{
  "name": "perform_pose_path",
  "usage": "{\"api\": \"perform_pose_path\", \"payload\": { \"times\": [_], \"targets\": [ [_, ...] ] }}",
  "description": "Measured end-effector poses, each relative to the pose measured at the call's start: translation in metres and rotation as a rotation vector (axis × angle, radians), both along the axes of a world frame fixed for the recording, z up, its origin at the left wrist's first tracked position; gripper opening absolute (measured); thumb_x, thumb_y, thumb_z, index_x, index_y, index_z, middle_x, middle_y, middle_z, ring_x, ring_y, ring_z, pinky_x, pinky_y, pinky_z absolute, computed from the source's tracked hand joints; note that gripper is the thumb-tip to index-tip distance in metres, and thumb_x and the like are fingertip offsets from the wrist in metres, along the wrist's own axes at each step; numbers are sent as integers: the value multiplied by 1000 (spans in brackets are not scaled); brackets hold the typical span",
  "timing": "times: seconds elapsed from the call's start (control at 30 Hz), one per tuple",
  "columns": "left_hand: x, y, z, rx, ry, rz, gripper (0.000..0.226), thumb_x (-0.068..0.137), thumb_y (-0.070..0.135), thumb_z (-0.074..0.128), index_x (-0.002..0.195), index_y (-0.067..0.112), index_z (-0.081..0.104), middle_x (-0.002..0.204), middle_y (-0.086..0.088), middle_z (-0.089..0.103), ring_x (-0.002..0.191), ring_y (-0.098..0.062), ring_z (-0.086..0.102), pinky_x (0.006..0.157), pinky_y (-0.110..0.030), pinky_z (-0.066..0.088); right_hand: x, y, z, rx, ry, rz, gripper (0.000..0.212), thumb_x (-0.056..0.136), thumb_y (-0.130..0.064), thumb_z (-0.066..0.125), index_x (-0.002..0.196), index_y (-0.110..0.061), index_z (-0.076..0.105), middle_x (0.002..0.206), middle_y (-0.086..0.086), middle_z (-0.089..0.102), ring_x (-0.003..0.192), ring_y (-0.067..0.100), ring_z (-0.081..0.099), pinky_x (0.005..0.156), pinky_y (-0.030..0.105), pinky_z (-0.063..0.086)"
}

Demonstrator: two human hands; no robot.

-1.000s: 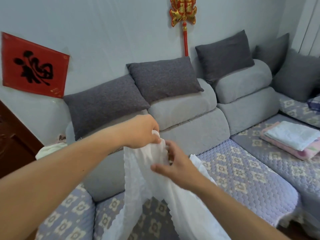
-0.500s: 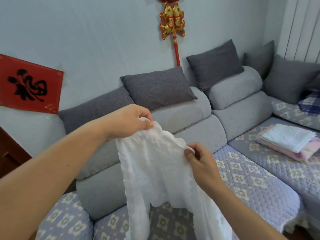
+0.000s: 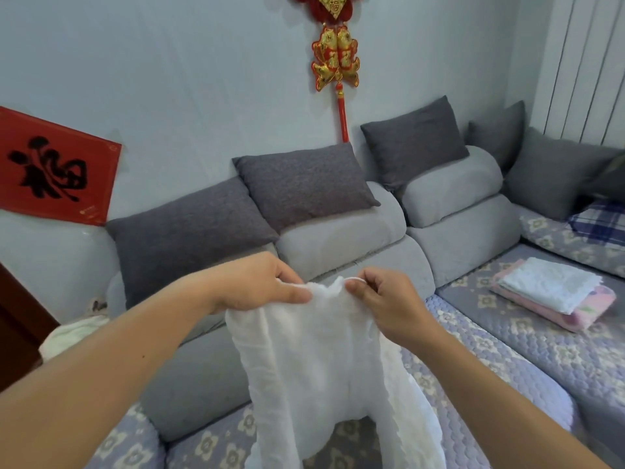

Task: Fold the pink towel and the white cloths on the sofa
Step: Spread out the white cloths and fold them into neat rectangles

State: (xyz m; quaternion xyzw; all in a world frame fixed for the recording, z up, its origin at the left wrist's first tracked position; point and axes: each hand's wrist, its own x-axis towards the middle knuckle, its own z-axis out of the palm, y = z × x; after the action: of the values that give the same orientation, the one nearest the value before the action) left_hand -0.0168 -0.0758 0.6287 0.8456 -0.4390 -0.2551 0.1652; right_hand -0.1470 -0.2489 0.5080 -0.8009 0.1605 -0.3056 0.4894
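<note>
I hold a thin white cloth [image 3: 314,360] with a scalloped edge in the air over the sofa seat [image 3: 490,353]. My left hand [image 3: 260,286] pinches its top edge on the left. My right hand [image 3: 385,296] pinches the top edge on the right, close to the left hand. The cloth hangs down in folds between my arms. On the seat at the right lies a folded pink towel [image 3: 581,309] with a folded white cloth [image 3: 548,286] on top of it.
Dark grey cushions [image 3: 304,184] lean along the sofa back. Another pale cloth [image 3: 74,333] lies on the sofa's left end by a dark wooden door. A blue checked fabric [image 3: 602,221] rests at the far right. Red decorations hang on the wall.
My hands have come closer together along the cloth's top edge, and the cloth now hangs narrower. The view has tilted down a little.
</note>
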Motion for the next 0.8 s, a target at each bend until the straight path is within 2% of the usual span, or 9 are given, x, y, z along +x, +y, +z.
{"api": "perform_pose_path", "payload": {
  "times": [0.13, 0.23, 0.33, 0.4, 0.53, 0.6, 0.63, 0.7, 0.8],
  "targets": [
    [2, 5, -2, -249, 92, 166, 10, 89, 32, 75, 89, 23, 80, 89, -1, 78, 84, -17, 75, 73, -27, 60, -3, 1, -5, 5, -15, -22, 44, 101, -21, 60, 60, -29, 46, 49, -24, 47, 52, -2, 42, 53, 14, 34],
    [1, 1, -11, -387, 105, 265, 9, 88, 23, 77, 88, 15, 77, 89, -11, 76, 74, -17, 71, 68, -29, 59, 0, 10, -10, 126, -48, 6, 40, 103, -22, 56, 64, -18, 47, 53, -20, 40, 54, 1, 36, 53, 18, 30],
    [3, -2, -13, -419, 75, 276, 6, 87, 20, 77, 86, 16, 72, 82, -11, 72, 70, -18, 64, 63, -32, 53, 6, 18, -10, 379, -132, 35, 20, 103, -16, 56, 84, -14, 63, 69, -15, 57, 64, 3, 49, 61, 19, 42],
    [4, -3, -12, -408, 45, 266, 8, 87, 20, 77, 84, 19, 69, 83, -8, 70, 70, -17, 62, 63, -32, 51, 9, 22, -6, 450, -178, 47, 15, 102, -9, 56, 98, -17, 69, 83, -10, 68, 71, 1, 57, 67, 16, 47],
    [0, -6, -13, -353, -153, 206, 9, 92, 26, 71, 85, 25, 65, 87, 4, 66, 75, -10, 60, 61, -24, 44, 12, 19, 4, 351, -174, -7, 19, 104, -17, 54, 103, -27, 71, 91, -15, 71, 77, -5, 60, 73, 15, 47],
    [-2, -8, -12, -371, -158, 184, 10, 93, 26, 69, 85, 25, 63, 87, 4, 65, 74, -10, 59, 61, -25, 43, 11, 15, 4, 320, -173, 40, 18, 104, -23, 55, 111, -31, 68, 90, -19, 68, 74, -7, 57, 73, 13, 45],
    [-2, -9, -11, -378, -157, 174, 10, 93, 26, 69, 85, 26, 63, 86, 3, 65, 73, -11, 59, 61, -25, 43, 10, 14, 4, 321, -156, 107, 19, 102, -22, 59, 118, -31, 66, 84, -20, 65, 70, -5, 55, 70, 13, 44],
    [-2, -10, -9, -370, -168, 155, 9, 92, 25, 68, 85, 27, 64, 86, 3, 66, 73, -10, 60, 61, -25, 43, 8, 15, -2, 301, -98, 243, 35, 92, -16, 72, 124, -27, 61, 78, -19, 61, 65, 2, 51, 64, 15, 42],
    [-1, -10, -8, -350, -186, 133, 10, 92, 26, 69, 83, 29, 66, 88, 5, 67, 76, -11, 62, 63, -26, 44, 9, 14, -9, 104, -24, 225, 45, 79, -20, 86, 116, -30, 63, 90, -19, 62, 69, 7, 51, 63, 21, 46]
  ]
}}
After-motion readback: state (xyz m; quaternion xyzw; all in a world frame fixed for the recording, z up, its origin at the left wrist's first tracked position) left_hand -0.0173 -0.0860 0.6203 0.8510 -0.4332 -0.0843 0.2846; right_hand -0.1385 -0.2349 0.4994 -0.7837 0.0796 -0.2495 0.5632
